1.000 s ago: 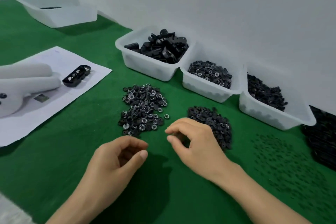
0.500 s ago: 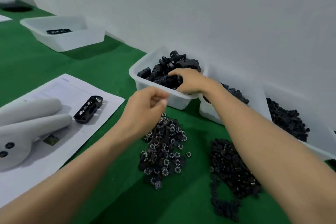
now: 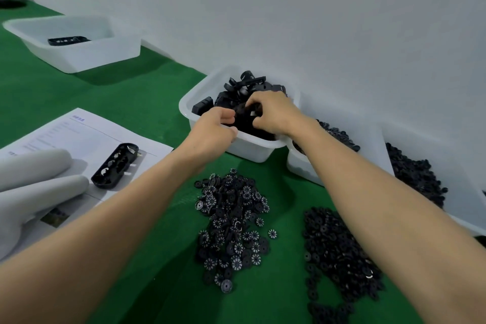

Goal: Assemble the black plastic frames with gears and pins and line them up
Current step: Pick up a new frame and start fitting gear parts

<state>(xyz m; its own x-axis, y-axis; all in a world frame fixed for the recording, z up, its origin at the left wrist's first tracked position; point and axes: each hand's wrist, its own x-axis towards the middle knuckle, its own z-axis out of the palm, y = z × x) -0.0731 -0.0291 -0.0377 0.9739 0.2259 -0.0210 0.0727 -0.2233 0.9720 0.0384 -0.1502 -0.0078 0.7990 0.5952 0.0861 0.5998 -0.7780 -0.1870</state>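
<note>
A white bin (image 3: 189, 97) against the wall holds a heap of black plastic frames (image 3: 247, 84). Both my hands are inside it. My right hand (image 3: 273, 113) curls its fingers round one black frame (image 3: 244, 119) on top of the heap. My left hand (image 3: 213, 129) is at the bin's near rim, fingers curled, pinching the near end of that same frame. On the green mat in front lie a pile of numbered gears (image 3: 234, 218) and a pile of plain black gears (image 3: 336, 250). An assembled frame (image 3: 115, 166) lies on a paper sheet (image 3: 86, 134).
Two more white bins (image 3: 302, 168) (image 3: 462, 223) of small black parts stand right of the frame bin. A larger white tub (image 3: 79, 58) at the far left holds one assembled frame (image 3: 68, 40). A pale grey moulded object (image 3: 34, 187) rests on the paper. A white wall is close behind.
Both hands moved from the mat near the gear piles up into the frame bin. The left hand joined the right there, and the right has closed on a frame.
</note>
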